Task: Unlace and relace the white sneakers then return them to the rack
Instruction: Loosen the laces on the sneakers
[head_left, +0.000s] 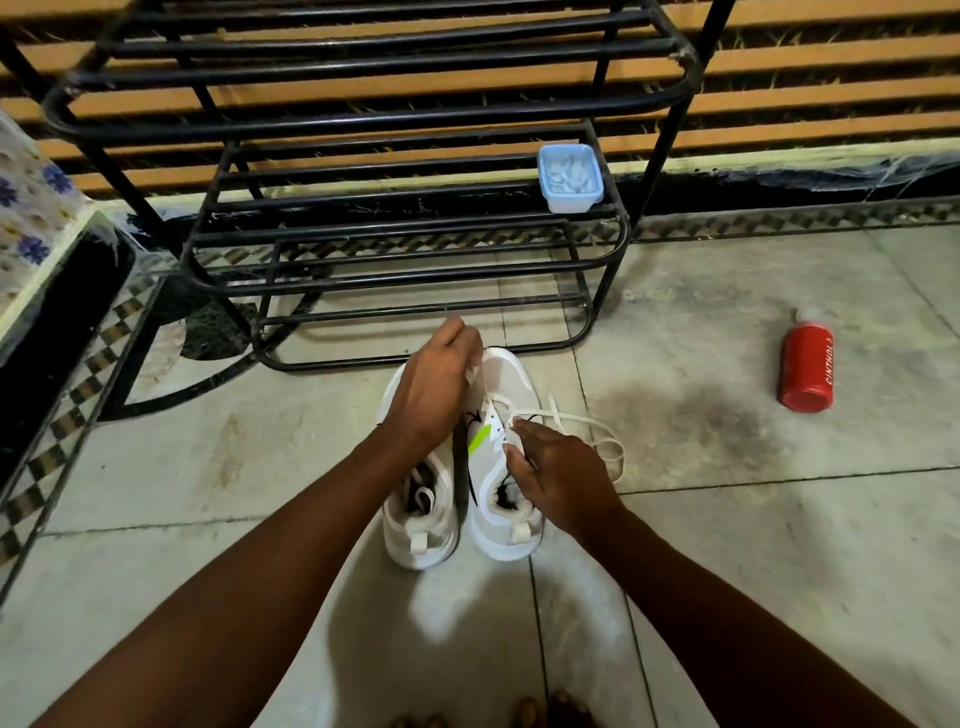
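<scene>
Tiled floor (727, 545) holds both sneakers (506, 457); left hand (436, 389) pinches lace (582, 431) upward, right hand (563, 475) grips the tongue to steady it.

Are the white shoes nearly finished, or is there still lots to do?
Still lots. Both sneakers stand on the floor, not on the rack. The right sneaker has bare eyelets, its lace trailing loose beside it. The left hand pinches the lace up while the right hand holds that shoe. The left sneaker is untouched. I cannot tell whether the lace is going out or in.
</scene>
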